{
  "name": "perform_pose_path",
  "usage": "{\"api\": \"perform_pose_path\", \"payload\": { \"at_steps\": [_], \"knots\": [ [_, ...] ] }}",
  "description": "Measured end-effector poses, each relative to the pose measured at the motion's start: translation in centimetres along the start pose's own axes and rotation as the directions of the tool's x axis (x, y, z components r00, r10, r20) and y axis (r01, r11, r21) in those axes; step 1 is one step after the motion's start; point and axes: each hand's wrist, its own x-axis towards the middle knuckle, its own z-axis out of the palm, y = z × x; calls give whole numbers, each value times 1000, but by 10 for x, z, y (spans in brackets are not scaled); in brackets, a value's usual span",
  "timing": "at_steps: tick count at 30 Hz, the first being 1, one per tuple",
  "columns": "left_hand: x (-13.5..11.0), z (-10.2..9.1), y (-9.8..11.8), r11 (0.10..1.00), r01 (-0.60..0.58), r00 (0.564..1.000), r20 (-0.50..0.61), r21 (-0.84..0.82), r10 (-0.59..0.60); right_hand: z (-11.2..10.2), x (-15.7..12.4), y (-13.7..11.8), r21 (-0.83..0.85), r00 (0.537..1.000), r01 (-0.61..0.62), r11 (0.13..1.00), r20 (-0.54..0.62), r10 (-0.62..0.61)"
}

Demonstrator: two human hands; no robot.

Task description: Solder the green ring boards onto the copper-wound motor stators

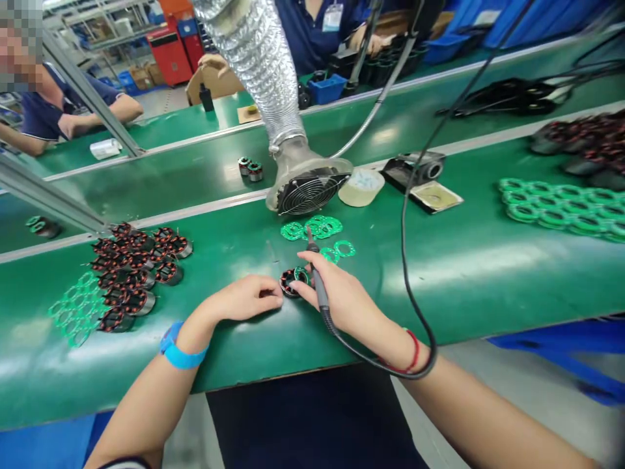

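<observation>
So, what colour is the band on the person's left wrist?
The band is bright blue, best seen in the head view.

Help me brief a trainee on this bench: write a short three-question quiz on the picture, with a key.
1. Which hand holds the iron?
2. True or false: the blue band is worn on the right wrist.
3. What colour are the rings nearest the fan?
A) red
B) green
C) white

Key:
1. The right hand.
2. False; the blue band is on the left wrist.
3. B, green.
</observation>
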Motion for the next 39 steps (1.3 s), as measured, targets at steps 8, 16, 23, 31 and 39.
{"api": "perform_pose_path", "payload": {
  "at_steps": [8, 16, 23, 31, 39],
  "knots": [
    [7, 5, -17, 997, -29, 930, -366, -75, 0, 4, 6, -17, -233, 979, 196, 953, -3, -202],
    [16, 25, -15, 993, 9, 895, -443, 120, 45, 11, 10, -22, -326, 940, 326, 887, 11, -342],
    [15, 25, -11, 992, 42, 891, -454, 119, 17, 23, 3, -7, -215, 953, 262, 941, -98, -288],
    [17, 30, -12, 992, 79, 886, -464, 101, -23, 3, 13, -13, -173, 960, 273, 946, -8, -278],
    [20, 33, -8, 998, 27, 856, -517, 55, 5, 1, 15, -19, -374, 906, 411, 831, 67, -418]
  ]
}}
